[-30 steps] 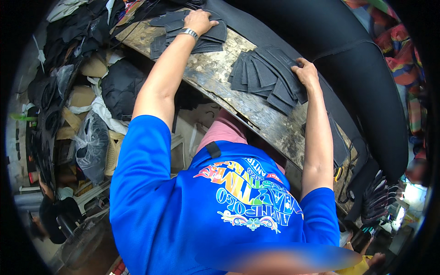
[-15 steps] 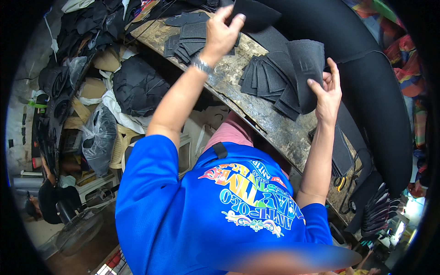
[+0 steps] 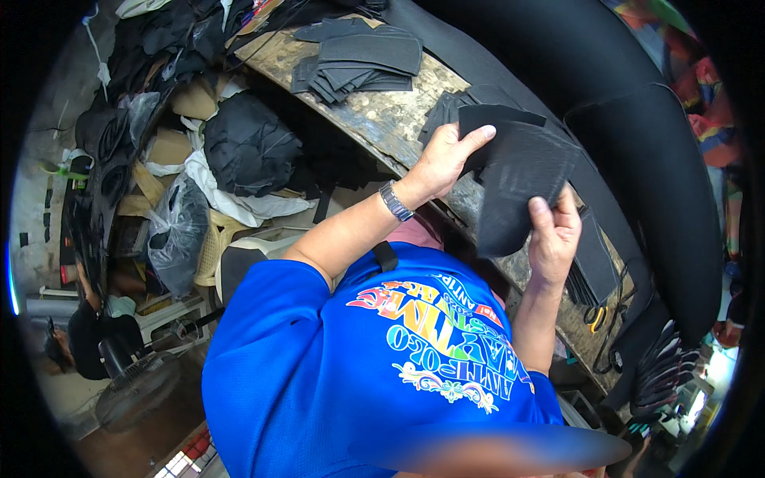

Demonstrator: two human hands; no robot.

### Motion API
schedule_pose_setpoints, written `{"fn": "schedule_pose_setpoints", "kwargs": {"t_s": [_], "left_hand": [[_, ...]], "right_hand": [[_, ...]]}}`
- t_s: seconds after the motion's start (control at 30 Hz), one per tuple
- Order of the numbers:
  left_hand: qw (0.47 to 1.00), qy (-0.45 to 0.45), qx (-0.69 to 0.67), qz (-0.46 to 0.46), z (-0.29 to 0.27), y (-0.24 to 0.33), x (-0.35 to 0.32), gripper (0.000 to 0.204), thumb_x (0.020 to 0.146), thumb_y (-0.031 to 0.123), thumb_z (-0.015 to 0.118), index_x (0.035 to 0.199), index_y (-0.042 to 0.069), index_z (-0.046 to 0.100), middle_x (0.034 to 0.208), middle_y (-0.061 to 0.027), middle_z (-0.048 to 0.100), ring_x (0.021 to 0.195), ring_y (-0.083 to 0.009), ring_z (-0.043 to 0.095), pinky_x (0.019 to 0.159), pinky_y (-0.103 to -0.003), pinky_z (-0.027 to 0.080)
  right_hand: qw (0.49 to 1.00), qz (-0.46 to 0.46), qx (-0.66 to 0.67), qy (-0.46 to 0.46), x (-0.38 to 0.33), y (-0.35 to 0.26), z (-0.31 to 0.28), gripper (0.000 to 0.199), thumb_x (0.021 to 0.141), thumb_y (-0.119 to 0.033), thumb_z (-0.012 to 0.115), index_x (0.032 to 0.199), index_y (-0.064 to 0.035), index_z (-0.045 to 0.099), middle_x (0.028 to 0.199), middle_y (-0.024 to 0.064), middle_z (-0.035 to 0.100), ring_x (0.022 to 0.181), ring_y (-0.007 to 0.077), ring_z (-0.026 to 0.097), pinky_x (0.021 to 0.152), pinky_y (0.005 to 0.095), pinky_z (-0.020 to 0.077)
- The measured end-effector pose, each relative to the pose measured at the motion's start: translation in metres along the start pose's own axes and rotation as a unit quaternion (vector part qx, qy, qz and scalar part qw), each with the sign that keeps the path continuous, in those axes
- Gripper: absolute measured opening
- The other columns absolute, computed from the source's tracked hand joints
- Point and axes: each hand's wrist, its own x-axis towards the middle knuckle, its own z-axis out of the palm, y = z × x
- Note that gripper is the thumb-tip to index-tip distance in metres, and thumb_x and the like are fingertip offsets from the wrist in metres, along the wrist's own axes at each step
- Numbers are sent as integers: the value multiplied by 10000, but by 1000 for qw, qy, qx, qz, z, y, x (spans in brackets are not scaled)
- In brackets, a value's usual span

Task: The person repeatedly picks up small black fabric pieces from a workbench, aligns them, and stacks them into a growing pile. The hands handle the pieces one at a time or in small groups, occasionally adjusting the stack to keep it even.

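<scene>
In front of me my left hand (image 3: 453, 159) pinches a black fabric piece (image 3: 510, 115) by its edge, thumb on top. My right hand (image 3: 555, 237) grips a larger, tapered dark grey fabric piece (image 3: 522, 183) at its lower right edge. The two cut pieces meet and overlap between my hands, above the worn workbench (image 3: 396, 119). Partly hidden behind them lies a fanned pile of similar dark pieces (image 3: 441, 114). Farther left on the bench rests another stack of cut pieces (image 3: 370, 52).
A long, thick black padded roll (image 3: 645, 135) curves along the bench's far right side. Yellow-handled scissors (image 3: 594, 319) lie near a stack of dark panels (image 3: 591, 267). At left are a clear plastic bag of dark material (image 3: 174, 231), black fabric heaps (image 3: 247, 147) and a fan (image 3: 135, 390).
My left hand has brought its black piece down and right from above the left stack. My right hand has lifted the grey piece off the fanned pile and nearer to me.
</scene>
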Motion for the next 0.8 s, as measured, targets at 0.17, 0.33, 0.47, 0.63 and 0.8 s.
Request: {"fn": "schedule_pose_setpoints", "kwargs": {"t_s": [0.17, 0.33, 0.47, 0.63, 0.8], "left_hand": [[979, -107, -167, -45, 7, -17, -18, 293, 992, 95, 517, 1249, -27, 587, 1209, -130, 656, 1083, -213, 647, 947, -349, 525], [967, -129, -206, -80, 5, -16, -17, 350, 1030, 142, 445, 1314, -38, 546, 1303, -148, 608, 1188, -226, 592, 1047, -377, 456], [974, -119, -167, -93, 10, -17, -19, 360, 1033, 146, 440, 1326, -41, 536, 1305, -151, 605, 1197, -234, 586, 1054, -379, 449], [977, -128, -145, -88, 16, -22, -21, 397, 1056, 205, 402, 1352, -38, 506, 1333, -157, 583, 1211, -239, 575, 1067, -385, 437], [984, -47, -131, -116, 27, -22, -26, 530, 1077, 392, 323, 1379, -16, 477, 1352, -159, 566, 1231, -240, 557, 1073, -389, 434]], "right_hand": [[995, 27, -58, 81, -2, 26, 0, 150, 917, -35, 671, 1053, 15, 633, 1012, 29, 650, 910, 57, 561, 829, 224, 450], [939, -128, -279, 156, 0, 45, -14, 152, 850, -97, 743, 868, 22, 650, 1009, 93, 590, 960, 169, 542, 894, 290, 419], [950, -111, -226, 184, -2, 44, -14, 156, 852, -103, 746, 875, 25, 660, 1054, 109, 600, 987, 169, 551, 910, 291, 419], [978, -57, -117, 165, -5, 43, -9, 99, 897, -78, 705, 906, 13, 667, 954, 40, 595, 905, 109, 530, 841, 240, 416], [975, -51, -112, 187, -5, 51, -4, 81, 900, -60, 698, 883, 8, 657, 895, 26, 565, 852, 99, 505, 804, 231, 410]]}}
